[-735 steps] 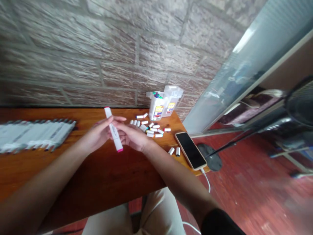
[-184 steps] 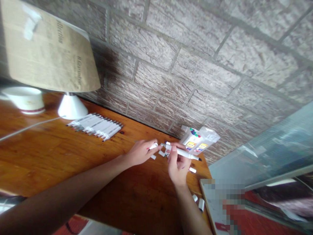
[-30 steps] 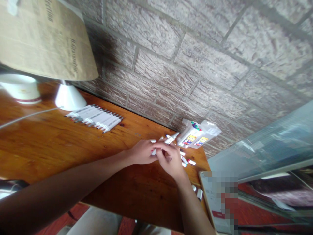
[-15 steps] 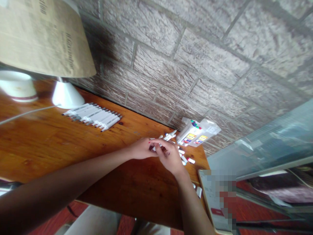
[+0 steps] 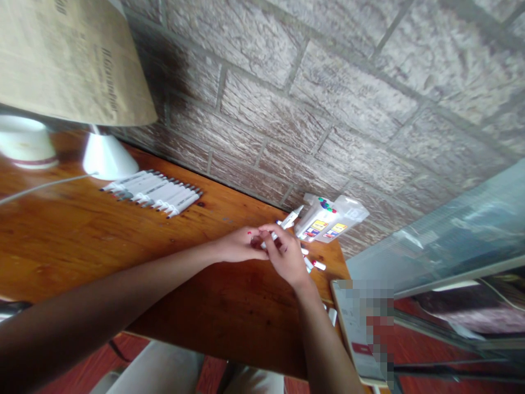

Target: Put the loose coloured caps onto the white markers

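Observation:
My left hand (image 5: 238, 244) and my right hand (image 5: 285, 256) meet over the wooden table. Between them runs a white marker (image 5: 290, 219), slanting up and right with its thin end toward the wall. The right fingers are closed on its lower part. My left fingers curl about its near end, partly hidden by the right hand. A small red mark shows on the left hand. Just beyond my right hand lie loose white markers (image 5: 319, 266), some with coloured ends. A clear plastic marker case (image 5: 318, 219) stands behind them, with several coloured marker ends at its top.
A row of grey-white markers (image 5: 164, 194) lies left of my hands. Farther left are a lamp (image 5: 109, 156) and a white cup (image 5: 30, 142). A brick wall (image 5: 262, 104) borders the table behind. At the right edge sits a flat tablet-like device (image 5: 355, 328), partly blurred out.
The camera view has shifted slightly. The marker between my hands now reaches farther up and right from the right hand, its length showing more clearly. Both hands stay together.

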A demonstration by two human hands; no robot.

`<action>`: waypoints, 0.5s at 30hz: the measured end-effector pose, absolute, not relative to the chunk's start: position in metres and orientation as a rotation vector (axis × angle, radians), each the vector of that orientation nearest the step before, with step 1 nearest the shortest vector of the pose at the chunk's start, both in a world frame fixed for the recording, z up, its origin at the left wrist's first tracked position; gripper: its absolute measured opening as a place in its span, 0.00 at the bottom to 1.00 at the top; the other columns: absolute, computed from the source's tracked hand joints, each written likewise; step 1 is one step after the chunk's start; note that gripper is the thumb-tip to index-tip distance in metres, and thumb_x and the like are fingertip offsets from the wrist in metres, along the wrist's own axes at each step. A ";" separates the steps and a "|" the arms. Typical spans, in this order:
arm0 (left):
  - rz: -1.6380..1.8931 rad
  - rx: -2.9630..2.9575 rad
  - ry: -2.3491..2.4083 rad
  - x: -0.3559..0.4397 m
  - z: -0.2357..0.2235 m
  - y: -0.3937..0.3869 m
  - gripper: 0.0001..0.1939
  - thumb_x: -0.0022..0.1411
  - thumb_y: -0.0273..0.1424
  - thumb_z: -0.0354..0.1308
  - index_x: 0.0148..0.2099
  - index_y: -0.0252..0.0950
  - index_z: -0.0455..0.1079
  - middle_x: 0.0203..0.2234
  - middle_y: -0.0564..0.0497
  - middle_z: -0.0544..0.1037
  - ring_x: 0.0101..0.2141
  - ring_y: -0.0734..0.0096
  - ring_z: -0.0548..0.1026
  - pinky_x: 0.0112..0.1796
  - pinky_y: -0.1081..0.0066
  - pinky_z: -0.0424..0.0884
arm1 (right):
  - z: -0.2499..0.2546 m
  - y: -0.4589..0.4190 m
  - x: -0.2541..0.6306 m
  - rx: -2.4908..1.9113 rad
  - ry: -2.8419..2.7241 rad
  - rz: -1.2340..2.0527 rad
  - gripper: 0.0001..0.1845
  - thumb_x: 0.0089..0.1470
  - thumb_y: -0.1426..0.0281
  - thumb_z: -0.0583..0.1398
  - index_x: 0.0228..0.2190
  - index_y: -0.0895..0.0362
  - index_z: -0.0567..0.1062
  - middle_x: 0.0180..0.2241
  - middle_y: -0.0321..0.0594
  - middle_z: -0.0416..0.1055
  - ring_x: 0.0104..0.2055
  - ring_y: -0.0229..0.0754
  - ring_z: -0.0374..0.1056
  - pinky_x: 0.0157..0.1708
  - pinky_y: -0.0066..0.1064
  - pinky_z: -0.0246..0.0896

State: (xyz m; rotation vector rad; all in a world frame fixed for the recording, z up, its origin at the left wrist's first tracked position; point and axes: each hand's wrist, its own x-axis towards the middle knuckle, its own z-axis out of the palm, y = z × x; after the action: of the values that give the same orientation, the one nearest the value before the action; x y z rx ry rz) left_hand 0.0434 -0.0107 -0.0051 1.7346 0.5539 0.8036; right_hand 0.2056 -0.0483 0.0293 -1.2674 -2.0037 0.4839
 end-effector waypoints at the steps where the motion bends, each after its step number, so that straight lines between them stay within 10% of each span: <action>1: 0.753 1.717 0.541 0.040 -0.001 -0.009 0.14 0.59 0.29 0.63 0.47 0.29 0.75 0.38 0.45 0.81 0.36 0.72 0.77 0.37 0.75 0.72 | 0.029 -0.048 0.206 -1.263 -1.998 0.484 0.13 0.66 0.65 0.55 0.44 0.53 0.78 0.38 0.36 0.80 0.38 0.37 0.75 0.41 0.28 0.66; 15: 0.871 1.390 0.749 0.020 0.033 0.002 0.22 0.56 0.44 0.64 0.46 0.31 0.75 0.19 0.58 0.66 0.21 0.81 0.60 0.23 0.78 0.54 | 0.025 -0.049 0.205 -1.101 -2.100 0.571 0.17 0.68 0.68 0.49 0.53 0.53 0.71 0.33 0.36 0.72 0.32 0.36 0.66 0.38 0.28 0.61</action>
State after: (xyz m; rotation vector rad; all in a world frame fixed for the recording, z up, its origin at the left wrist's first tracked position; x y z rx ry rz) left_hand 0.0197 0.0019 0.0329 1.3898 0.7492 0.8706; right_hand 0.2052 -0.0487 0.0246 -1.1012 -2.1005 0.5713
